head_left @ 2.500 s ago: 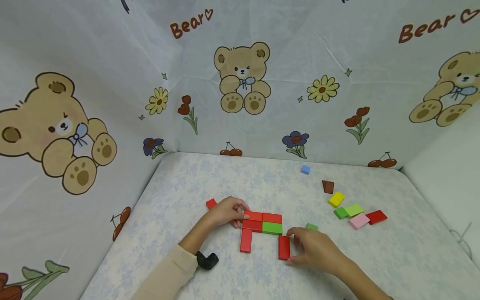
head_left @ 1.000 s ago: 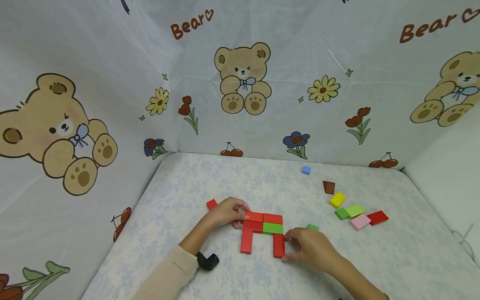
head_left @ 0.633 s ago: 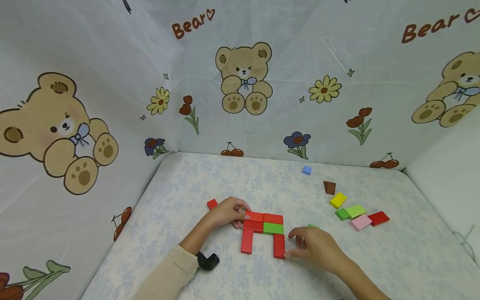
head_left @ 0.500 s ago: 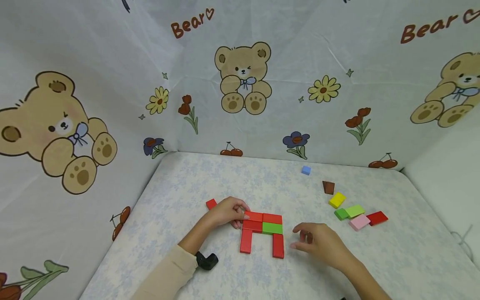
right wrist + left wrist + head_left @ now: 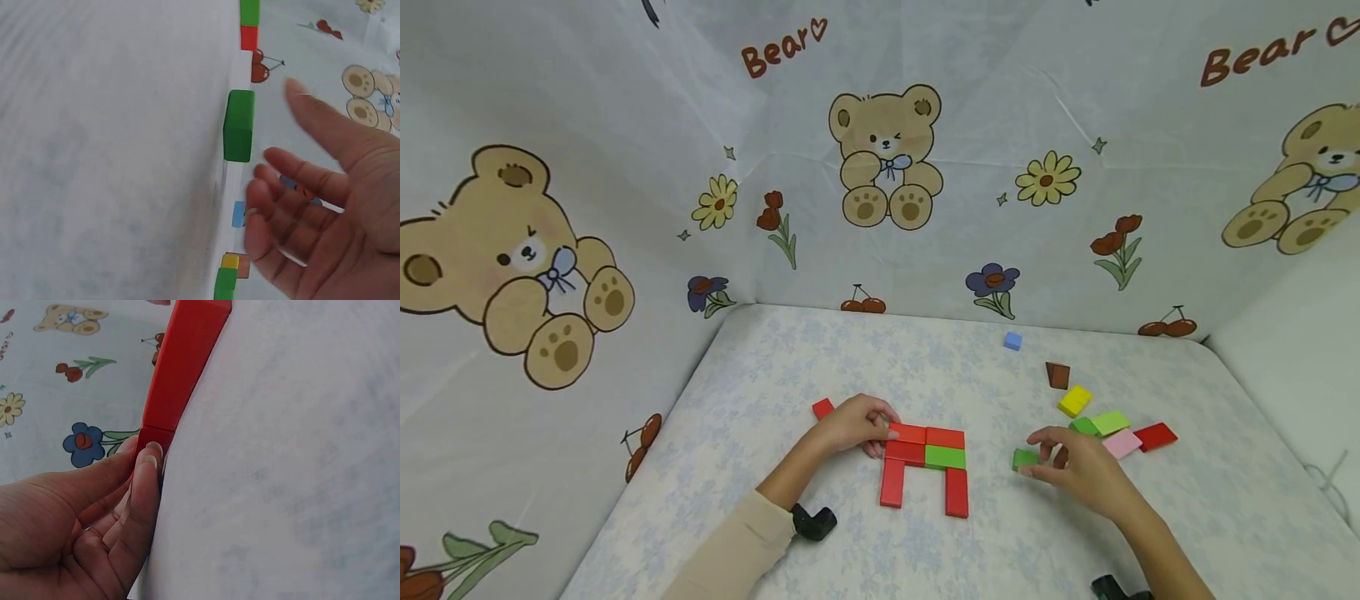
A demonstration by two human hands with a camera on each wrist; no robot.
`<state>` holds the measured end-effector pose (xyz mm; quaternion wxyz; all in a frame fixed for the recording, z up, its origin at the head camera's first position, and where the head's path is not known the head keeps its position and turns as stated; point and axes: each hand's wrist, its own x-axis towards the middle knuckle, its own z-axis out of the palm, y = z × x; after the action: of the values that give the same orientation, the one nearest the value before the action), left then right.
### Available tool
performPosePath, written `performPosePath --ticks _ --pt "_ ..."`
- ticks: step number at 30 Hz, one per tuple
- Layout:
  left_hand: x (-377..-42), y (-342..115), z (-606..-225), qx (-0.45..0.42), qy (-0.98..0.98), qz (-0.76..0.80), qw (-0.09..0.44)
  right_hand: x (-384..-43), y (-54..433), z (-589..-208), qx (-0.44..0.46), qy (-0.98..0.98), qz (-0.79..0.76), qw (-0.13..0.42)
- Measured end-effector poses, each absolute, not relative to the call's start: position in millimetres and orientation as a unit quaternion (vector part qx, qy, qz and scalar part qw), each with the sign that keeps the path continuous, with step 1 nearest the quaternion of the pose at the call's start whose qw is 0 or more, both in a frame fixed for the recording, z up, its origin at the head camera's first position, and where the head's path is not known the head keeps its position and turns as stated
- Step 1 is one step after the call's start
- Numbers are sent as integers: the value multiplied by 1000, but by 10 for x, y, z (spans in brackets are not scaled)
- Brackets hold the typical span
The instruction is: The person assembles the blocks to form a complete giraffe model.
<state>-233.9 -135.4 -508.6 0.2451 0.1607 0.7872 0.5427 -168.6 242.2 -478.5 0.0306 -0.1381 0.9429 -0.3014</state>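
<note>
Flat red blocks and a light green block [image 5: 945, 457] lie joined as two rows, with a red block [image 5: 892, 483] and another red block [image 5: 957, 492] reaching down like legs. At the upper row's left end my left hand [image 5: 853, 422] pinches a red block [image 5: 907, 432] between thumb and fingers; the left wrist view shows the fingertips [image 5: 150, 459] against its side. My right hand [image 5: 1078, 467] hovers by a small green block [image 5: 1024, 459], thumb and fingers spread apart. In the right wrist view this green block [image 5: 239, 126] stands beside the spread fingers, not held.
Farther right lie a yellow block [image 5: 1075, 401], a light green block [image 5: 1110, 422], a pink block [image 5: 1122, 443] and a red block [image 5: 1156, 435]. A brown block [image 5: 1057, 375] and a blue cube [image 5: 1012, 341] sit toward the back. Behind the left hand another red block [image 5: 823, 407] shows.
My right hand slid the right-hand red block left until it sat under the light green block, let go, then moved right to the small green block. The left hand stayed put.
</note>
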Motion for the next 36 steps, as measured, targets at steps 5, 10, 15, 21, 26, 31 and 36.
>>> performPosePath --ticks 5,10,15,21,26,31,36 --pt "-2335 -1347 -5084 161 791 539 242 -1719 2509 -4907 -140 946 -289 37" --pt "-2348 -1347 -5071 164 793 536 241 -1727 2531 -4967 -125 945 -301 36" --pt "-2352 -1340 -5076 167 789 539 244 -1712 2523 -4999 -108 947 -298 43" --pt "-2347 -1334 -5089 162 792 535 244 -1690 2499 -5008 -111 947 -300 36" --pt "-2342 -1342 -5097 165 788 540 245 -1690 2493 -5012 -108 947 -299 34" --pt "-2336 -1348 -5106 164 788 540 246 -1697 2477 -5004 -112 944 -308 38" --pt "-2321 -1345 -5063 162 790 539 244 -1675 2414 -4929 -144 929 -339 32"
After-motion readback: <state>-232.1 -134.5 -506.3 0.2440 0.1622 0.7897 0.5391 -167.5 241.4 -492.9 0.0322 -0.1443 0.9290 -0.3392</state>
